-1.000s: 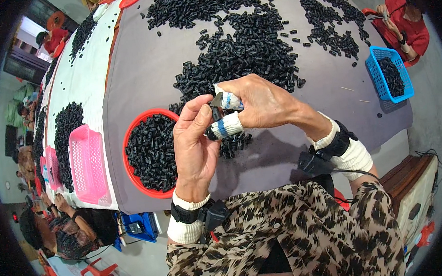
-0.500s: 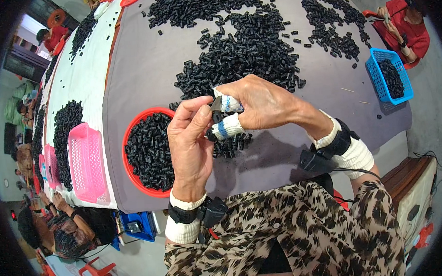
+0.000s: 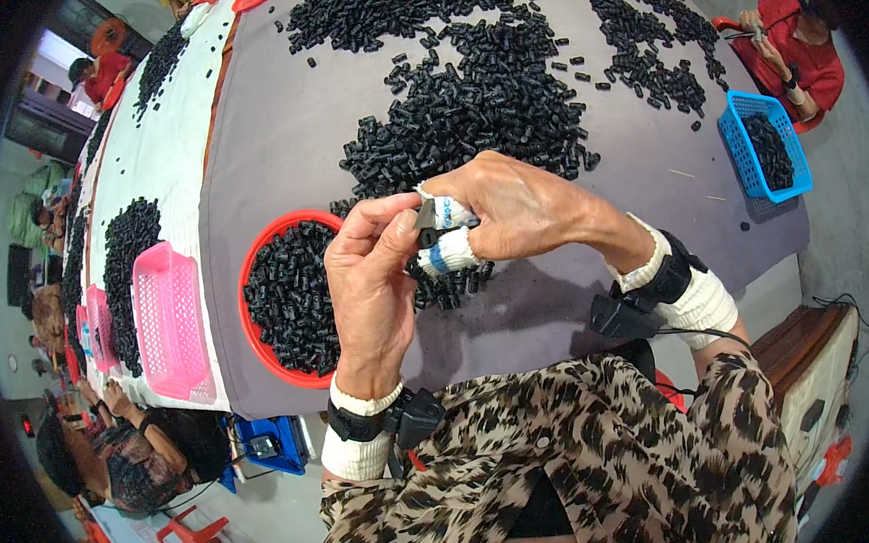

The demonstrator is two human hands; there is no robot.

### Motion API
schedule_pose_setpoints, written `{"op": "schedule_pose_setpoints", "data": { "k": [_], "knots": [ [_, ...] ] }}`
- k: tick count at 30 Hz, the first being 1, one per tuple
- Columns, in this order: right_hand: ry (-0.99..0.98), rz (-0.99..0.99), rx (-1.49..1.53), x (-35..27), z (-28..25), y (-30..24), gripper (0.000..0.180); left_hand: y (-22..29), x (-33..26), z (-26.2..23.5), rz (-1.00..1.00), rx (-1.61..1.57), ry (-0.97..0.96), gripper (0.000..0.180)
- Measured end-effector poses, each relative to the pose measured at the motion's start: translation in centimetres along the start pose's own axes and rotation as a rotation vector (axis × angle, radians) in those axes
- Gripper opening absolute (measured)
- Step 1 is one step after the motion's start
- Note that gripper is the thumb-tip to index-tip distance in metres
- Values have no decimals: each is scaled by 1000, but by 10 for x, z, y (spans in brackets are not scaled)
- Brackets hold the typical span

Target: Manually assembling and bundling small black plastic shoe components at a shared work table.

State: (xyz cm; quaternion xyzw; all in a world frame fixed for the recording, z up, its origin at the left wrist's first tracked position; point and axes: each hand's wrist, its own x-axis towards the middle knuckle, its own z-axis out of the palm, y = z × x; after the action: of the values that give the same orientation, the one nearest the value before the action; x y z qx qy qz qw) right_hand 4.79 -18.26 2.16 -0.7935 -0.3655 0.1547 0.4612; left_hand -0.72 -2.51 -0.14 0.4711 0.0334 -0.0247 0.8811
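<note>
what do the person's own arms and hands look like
Both wrists have cream ribbed cuffs, black straps and black boxes; a dark cable trails by the right box. The right grip wears white finger covers with blue markings; the left grip wears none. The sleeves are leopard-print.

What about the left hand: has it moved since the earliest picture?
Yes: the left hand has shifted slightly left at the palm, judged against the red bowl.

On the tablecloth, a broad heap of short cylindrical pieces lies beyond the left hand and right hand. Left of the hands stands a round basin with pieces inside; farther left, on the adjoining cloth, a lattice basket. Toward the right edge, an openwork crate holds more pieces.
</note>
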Motion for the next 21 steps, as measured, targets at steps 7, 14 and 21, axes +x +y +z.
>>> {"op": "schedule_pose_setpoints", "data": {
  "k": [7,14,21],
  "knots": [
    [38,-1,39,-2,0,-5,30,-3,5,-8,-73,-219,-113,16],
    [83,10,21,0,-1,-3,38,-9,4,-9,-116,-424,-204,20],
    [85,-9,5,2,0,-2,36,-11,6,-13,-123,-462,-253,20]
  ]
}}
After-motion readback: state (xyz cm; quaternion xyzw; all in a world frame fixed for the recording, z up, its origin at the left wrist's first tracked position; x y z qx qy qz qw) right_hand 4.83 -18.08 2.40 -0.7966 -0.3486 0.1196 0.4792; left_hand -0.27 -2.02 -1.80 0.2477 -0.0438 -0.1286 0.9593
